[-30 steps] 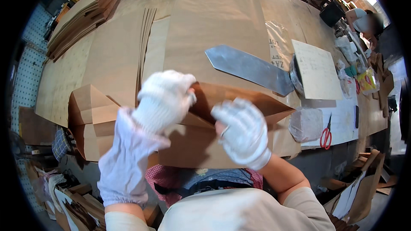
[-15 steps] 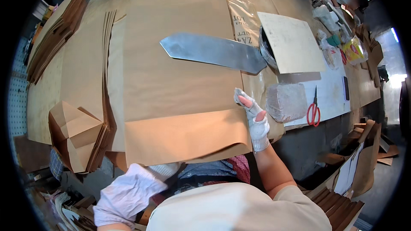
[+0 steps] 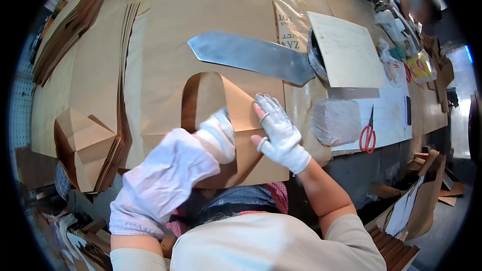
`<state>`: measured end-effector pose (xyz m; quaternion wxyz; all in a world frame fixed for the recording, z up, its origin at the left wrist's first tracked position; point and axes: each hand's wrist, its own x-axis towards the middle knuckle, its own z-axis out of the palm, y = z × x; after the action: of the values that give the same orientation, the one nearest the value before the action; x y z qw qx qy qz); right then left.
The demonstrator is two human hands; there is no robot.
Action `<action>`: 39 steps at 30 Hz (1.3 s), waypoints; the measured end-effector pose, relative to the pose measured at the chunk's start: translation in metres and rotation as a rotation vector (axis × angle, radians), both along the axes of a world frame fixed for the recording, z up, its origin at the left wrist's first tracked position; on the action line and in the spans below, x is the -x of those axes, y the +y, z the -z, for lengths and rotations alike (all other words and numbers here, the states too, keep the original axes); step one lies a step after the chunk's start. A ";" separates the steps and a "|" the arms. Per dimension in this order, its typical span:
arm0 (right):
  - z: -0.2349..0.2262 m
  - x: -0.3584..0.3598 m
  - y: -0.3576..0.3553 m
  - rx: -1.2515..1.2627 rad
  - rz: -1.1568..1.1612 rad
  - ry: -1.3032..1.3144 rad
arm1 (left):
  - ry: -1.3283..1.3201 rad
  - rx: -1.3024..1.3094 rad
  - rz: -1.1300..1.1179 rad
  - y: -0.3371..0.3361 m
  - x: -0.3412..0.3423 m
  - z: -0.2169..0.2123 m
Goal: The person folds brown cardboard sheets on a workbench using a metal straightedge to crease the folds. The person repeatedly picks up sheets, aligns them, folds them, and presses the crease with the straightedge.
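Note:
The near end of a large brown paper bag (image 3: 244, 106) lies in front of me, one side of it standing up in a curved, open loop. Flat on its folded right part rests my right hand (image 3: 282, 134), in a white glove with bare thumb and fingertip showing, fingers stretched out. My left hand (image 3: 219, 135), gloved and with a pale cloth sleeve over the forearm, is at the loop's near edge; motion blurs its fingers. Beyond both hands a flat grey metal plate (image 3: 251, 56) with pointed ends lies across the paper.
At left lie a stack of folded brown paper bags (image 3: 90, 145) and a further paper stack (image 3: 68, 30). To the right are a board (image 3: 346, 50) over a round container, a plastic-wrapped block (image 3: 335, 122), red-handled scissors (image 3: 368, 138) and a phone (image 3: 408, 110). Another person (image 3: 419, 5) is at far right.
My left hand has come up from the table's near edge onto the paper. The flat front fold has been opened into a raised loop. My right hand has spread flat, slightly left.

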<state>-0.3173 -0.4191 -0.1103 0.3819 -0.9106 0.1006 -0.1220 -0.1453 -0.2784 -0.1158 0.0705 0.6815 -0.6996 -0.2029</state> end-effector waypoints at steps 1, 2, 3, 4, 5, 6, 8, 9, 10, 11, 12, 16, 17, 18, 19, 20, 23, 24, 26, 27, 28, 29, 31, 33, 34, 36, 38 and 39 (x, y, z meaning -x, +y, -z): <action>0.000 -0.003 0.004 0.248 -0.015 0.030 | -0.260 -0.098 0.004 0.002 -0.007 -0.010; 0.005 -0.002 0.005 0.293 -0.011 0.036 | -0.519 -0.201 0.041 0.003 -0.015 -0.026; 0.005 -0.002 0.005 0.314 -0.013 0.053 | -0.478 -0.149 -0.034 0.008 -0.032 -0.030; 0.005 -0.002 0.004 0.336 -0.013 0.071 | -0.523 -0.153 -0.139 0.004 -0.036 -0.032; 0.006 -0.003 0.007 0.351 -0.018 0.084 | -0.572 -0.165 -0.247 0.002 -0.041 -0.033; 0.003 -0.005 0.010 0.379 -0.013 0.093 | -0.500 -0.126 -0.324 0.000 -0.046 -0.030; 0.003 -0.009 0.013 0.417 -0.011 0.112 | -0.496 -0.100 -0.403 -0.006 -0.044 -0.020; 0.004 -0.011 0.014 0.438 -0.007 0.123 | -0.492 -0.084 -0.440 -0.008 -0.043 -0.017; 0.005 -0.013 0.016 0.447 0.000 0.127 | -0.502 -0.041 -0.456 -0.007 -0.043 -0.015; 0.006 -0.014 0.017 0.461 0.011 0.134 | -0.474 -0.055 -0.471 -0.011 -0.042 -0.018; 0.006 -0.015 0.018 0.474 0.021 0.139 | -0.448 -0.069 -0.488 -0.014 -0.042 -0.024; 0.003 -0.012 0.014 0.487 0.005 0.158 | -0.228 -0.400 -0.430 -0.018 -0.041 -0.067; 0.004 -0.005 0.012 0.489 0.011 0.156 | -0.104 -0.611 -0.385 -0.021 -0.043 -0.101; 0.005 0.002 0.011 0.485 0.025 0.162 | 0.050 -0.415 -0.294 0.001 -0.048 -0.133; 0.004 0.001 0.012 0.488 0.028 0.166 | 0.196 -0.227 -0.220 0.040 -0.057 -0.154; 0.002 -0.004 0.015 0.491 0.022 0.166 | 0.535 0.172 -0.280 0.068 -0.065 -0.152; -0.008 -0.040 0.024 0.450 -0.006 0.113 | 0.884 0.491 -0.476 0.128 -0.077 -0.110; -0.010 -0.055 0.025 0.428 -0.020 0.086 | 0.893 0.444 -0.554 0.148 -0.079 -0.085; -0.001 -0.074 0.024 0.466 -0.029 0.062 | 0.888 0.357 -0.705 0.178 -0.089 -0.044; 0.007 -0.077 0.022 0.490 -0.030 0.069 | 0.842 0.344 -0.682 0.179 -0.092 -0.027; 0.012 -0.076 0.018 0.503 -0.032 0.074 | 0.787 0.335 -0.664 0.183 -0.095 -0.013; 0.013 -0.078 0.021 0.497 -0.031 0.066 | 0.656 0.355 -0.570 0.182 -0.093 -0.011; 0.011 -0.077 0.021 0.513 -0.024 0.070 | 0.284 0.362 -0.544 0.174 -0.077 -0.015; 0.009 -0.079 0.023 0.531 -0.020 0.094 | 0.114 0.396 -0.488 0.171 -0.069 -0.011; 0.009 -0.080 0.023 0.535 -0.023 0.086 | 0.083 0.393 -0.488 0.171 -0.068 -0.011; 0.007 -0.081 0.025 0.539 -0.022 0.091 | 0.027 0.389 -0.486 0.171 -0.066 -0.009; 0.004 -0.081 0.026 0.535 -0.014 0.109 | -0.032 0.384 -0.503 0.165 -0.060 -0.011; 0.004 -0.081 0.026 0.533 -0.015 0.108 | -0.062 0.379 -0.511 0.161 -0.057 -0.012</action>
<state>-0.2366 -0.3932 -0.1146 0.1235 -0.9849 0.0783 -0.0927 -0.0887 -0.1176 -0.1037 0.2235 0.8158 -0.5329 -0.0235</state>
